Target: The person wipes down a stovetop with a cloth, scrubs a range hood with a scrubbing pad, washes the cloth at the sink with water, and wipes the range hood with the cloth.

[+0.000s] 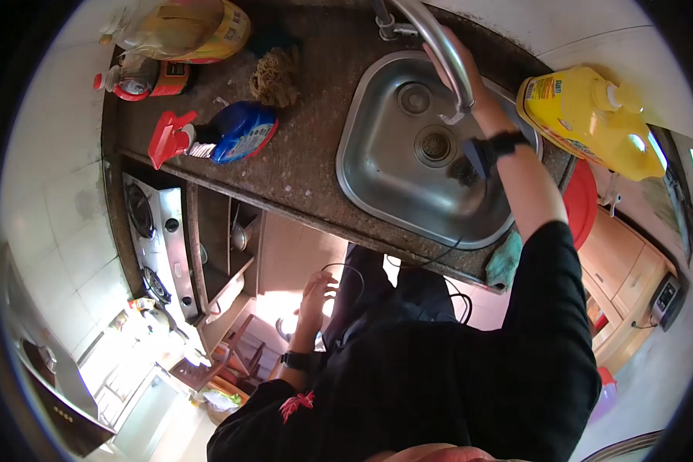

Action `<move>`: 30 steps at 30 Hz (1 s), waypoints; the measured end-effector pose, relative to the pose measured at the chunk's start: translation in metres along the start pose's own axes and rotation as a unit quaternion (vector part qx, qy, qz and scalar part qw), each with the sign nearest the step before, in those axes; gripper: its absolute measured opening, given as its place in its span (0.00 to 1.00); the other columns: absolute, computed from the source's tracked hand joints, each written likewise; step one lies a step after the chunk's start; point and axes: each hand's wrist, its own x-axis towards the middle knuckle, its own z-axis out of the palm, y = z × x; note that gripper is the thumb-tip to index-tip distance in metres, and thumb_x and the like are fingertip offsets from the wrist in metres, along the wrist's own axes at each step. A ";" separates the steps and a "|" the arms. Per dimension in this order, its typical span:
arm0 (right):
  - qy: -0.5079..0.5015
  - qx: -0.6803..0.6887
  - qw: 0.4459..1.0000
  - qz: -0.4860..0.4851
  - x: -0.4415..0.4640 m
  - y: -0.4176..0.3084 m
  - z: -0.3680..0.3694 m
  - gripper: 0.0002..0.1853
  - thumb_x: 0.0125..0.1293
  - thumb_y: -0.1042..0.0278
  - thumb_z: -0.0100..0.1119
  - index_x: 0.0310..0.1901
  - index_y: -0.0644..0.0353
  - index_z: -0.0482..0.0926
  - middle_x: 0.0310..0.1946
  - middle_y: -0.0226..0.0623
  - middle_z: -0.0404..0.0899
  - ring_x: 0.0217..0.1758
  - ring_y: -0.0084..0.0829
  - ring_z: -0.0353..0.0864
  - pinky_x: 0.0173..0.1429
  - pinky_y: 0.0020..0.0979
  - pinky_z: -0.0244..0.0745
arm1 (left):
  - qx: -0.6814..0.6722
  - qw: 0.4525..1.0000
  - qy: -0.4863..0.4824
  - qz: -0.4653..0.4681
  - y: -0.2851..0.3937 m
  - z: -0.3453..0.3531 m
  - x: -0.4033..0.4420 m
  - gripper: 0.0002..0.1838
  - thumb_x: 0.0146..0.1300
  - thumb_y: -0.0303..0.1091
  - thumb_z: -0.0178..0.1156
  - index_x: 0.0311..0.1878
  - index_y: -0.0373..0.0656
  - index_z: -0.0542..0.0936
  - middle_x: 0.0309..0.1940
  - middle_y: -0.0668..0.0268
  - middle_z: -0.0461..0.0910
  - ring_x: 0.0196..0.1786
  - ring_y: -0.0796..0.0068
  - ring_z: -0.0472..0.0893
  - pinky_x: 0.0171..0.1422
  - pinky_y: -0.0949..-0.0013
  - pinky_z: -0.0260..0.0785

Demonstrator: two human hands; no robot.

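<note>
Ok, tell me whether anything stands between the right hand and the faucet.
Nothing visible does. The right hand is behind the curved faucet, which partly covers it; whether they touch is hard to tell. The yellow jug stands beside the sink, clear of both.

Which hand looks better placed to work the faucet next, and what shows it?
Probably the right hand: it is at the faucet, its arm reaching over the sink. The left hand is beyond the front edge of the counter, away from the faucet.
</note>
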 end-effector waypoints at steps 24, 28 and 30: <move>0.055 0.632 0.668 0.390 -0.143 0.031 0.025 0.06 0.72 0.65 0.49 0.38 0.55 0.74 0.26 0.26 0.68 0.29 0.23 0.67 0.36 0.25 0.64 | 0.027 0.999 -0.042 0.004 0.046 -0.025 0.028 0.11 0.68 0.31 0.46 0.48 0.43 0.74 0.36 0.67 0.78 0.37 0.79 0.77 0.42 0.76 0.68; 0.072 0.591 0.673 0.440 -0.147 0.026 0.023 0.05 0.69 0.69 0.48 0.36 0.56 0.73 0.26 0.28 0.70 0.29 0.24 0.68 0.36 0.26 0.64 | 0.024 0.999 -0.043 0.013 0.040 -0.034 0.031 0.10 0.68 0.32 0.46 0.48 0.43 0.74 0.35 0.68 0.78 0.37 0.79 0.77 0.43 0.76 0.68; 0.164 0.509 0.732 0.421 -0.140 -0.011 0.039 0.05 0.68 0.71 0.47 0.36 0.56 0.73 0.27 0.30 0.71 0.30 0.25 0.69 0.38 0.27 0.66 | 0.030 0.998 -0.045 0.008 0.044 -0.034 0.029 0.10 0.69 0.32 0.46 0.49 0.43 0.74 0.36 0.68 0.78 0.37 0.80 0.77 0.44 0.75 0.68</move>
